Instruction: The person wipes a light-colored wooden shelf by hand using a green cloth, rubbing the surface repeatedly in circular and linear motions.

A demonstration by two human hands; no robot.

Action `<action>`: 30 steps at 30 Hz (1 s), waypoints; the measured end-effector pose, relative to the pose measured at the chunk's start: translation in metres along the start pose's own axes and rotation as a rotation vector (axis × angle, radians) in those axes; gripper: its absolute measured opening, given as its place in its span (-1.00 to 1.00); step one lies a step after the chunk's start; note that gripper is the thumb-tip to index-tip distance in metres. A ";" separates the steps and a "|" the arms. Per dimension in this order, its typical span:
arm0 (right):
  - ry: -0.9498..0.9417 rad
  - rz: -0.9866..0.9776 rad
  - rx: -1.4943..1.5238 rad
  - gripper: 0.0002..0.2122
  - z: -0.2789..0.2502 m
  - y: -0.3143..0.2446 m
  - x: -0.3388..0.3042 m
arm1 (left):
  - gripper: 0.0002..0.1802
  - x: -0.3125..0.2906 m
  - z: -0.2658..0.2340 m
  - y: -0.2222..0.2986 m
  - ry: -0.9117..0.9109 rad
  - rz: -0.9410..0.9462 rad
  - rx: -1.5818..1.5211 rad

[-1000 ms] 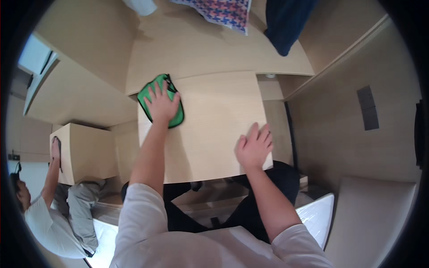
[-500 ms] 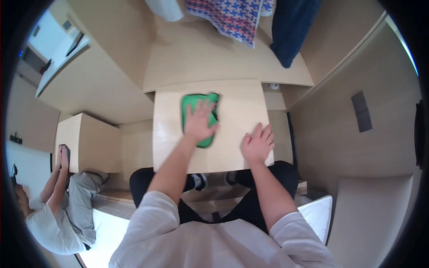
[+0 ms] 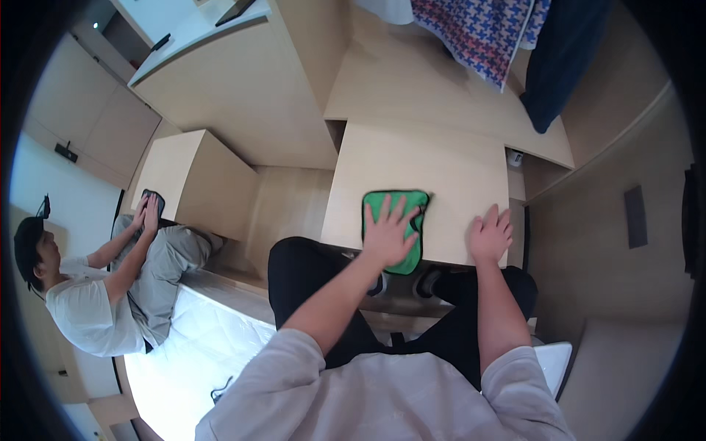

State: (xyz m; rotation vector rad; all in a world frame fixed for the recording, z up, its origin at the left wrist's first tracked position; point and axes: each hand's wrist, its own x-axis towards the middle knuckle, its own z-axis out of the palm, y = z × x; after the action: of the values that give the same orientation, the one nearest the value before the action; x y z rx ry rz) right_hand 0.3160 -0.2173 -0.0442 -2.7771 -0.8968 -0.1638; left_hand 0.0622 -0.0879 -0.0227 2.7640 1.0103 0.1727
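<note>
My left hand (image 3: 387,229) lies flat on a folded green cloth (image 3: 407,259) with black edging, its fingers spread and pressing the cloth to the wooden tabletop (image 3: 441,165). The near part of the cloth hangs over the table's front edge. At the right edge of the same tabletop rests my right hand (image 3: 490,234), fingers spread, nothing in it.
Behind the table is a wooden compartment with hanging clothes (image 3: 478,37). Another person (image 3: 103,294) sits at the left, both hands on a dark cloth (image 3: 153,200) on a wooden box (image 3: 176,165). A white mattress (image 3: 195,345) lies at lower left.
My left hand and the green cloth have moved from the tabletop's middle toward me, to its front edge. My right hand stays at the right edge. The view has swung left.
</note>
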 end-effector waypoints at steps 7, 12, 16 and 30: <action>0.007 -0.012 -0.042 -0.33 -0.002 -0.009 -0.002 | -0.12 0.112 -0.021 -0.076 0.022 -0.488 0.069; 0.004 -0.011 -0.048 -0.28 -0.012 -0.010 0.000 | -0.08 0.208 -0.030 -0.101 0.065 -0.864 -0.043; -0.021 -0.022 -0.049 -0.25 -0.019 -0.014 -0.001 | -0.14 0.265 -0.030 -0.154 0.071 -0.914 -0.102; -0.069 -0.019 0.017 -0.26 -0.023 -0.016 -0.001 | -0.23 0.185 -0.018 -0.154 0.204 -0.804 -0.073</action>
State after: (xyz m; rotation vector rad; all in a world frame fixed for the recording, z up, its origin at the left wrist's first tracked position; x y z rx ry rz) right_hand 0.3049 -0.2103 -0.0193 -2.7747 -0.9363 -0.0638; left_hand 0.1032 0.1498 -0.0317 2.0887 2.0097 0.3536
